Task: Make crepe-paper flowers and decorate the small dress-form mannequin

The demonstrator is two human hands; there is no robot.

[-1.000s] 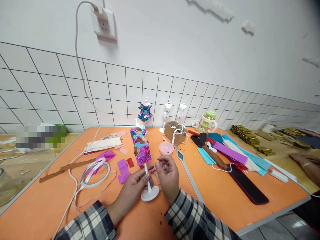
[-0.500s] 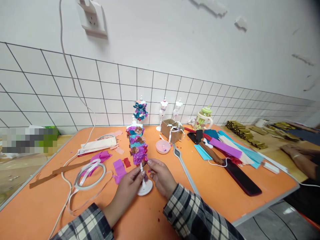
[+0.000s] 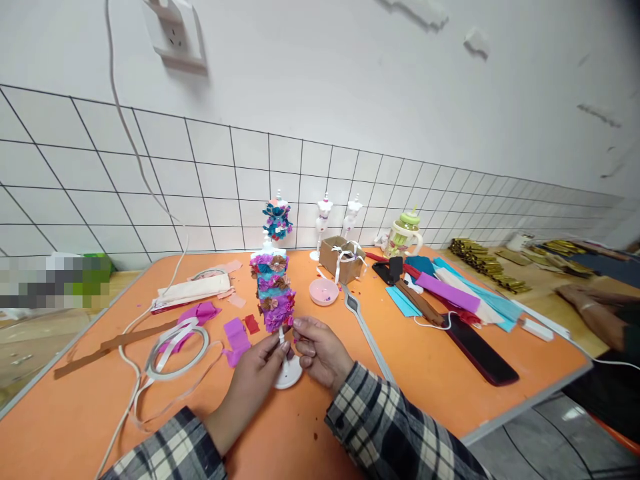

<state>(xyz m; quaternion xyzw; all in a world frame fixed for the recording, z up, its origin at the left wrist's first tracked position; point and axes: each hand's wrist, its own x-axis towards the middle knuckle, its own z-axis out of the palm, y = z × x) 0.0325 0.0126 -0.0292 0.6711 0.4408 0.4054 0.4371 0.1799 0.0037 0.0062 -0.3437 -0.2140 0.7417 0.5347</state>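
Observation:
A small dress-form mannequin [image 3: 274, 283] stands in front of me, covered in purple, blue and brown crepe-paper ruffles and flowers. My left hand [image 3: 255, 373] is closed round its thin white pole, just above the round white base [image 3: 289, 377]. Beside the lower right edge of the ruffles is my right hand [image 3: 323, 350], thumb and forefinger pinched together. What sits in that pinch is too small to name. Left of the mannequin lie a purple paper piece [image 3: 235, 340] and a red paper scrap [image 3: 251, 325].
Behind are a teal-dressed mannequin [image 3: 278, 220], two white mannequins, a cardboard box [image 3: 340, 261] and a pink bowl [image 3: 324, 292]. A roll of white tape [image 3: 177, 353] and a cable lie left. Crepe strips [image 3: 447, 293], a phone [image 3: 480, 353] and a bottle [image 3: 404, 235] are right. Another person's hand [image 3: 583, 297] shows far right.
The camera view has shifted slightly. Both hands keep about the same place at the mannequin, with the right fingers still pinched at the lower edge of the ruffles.

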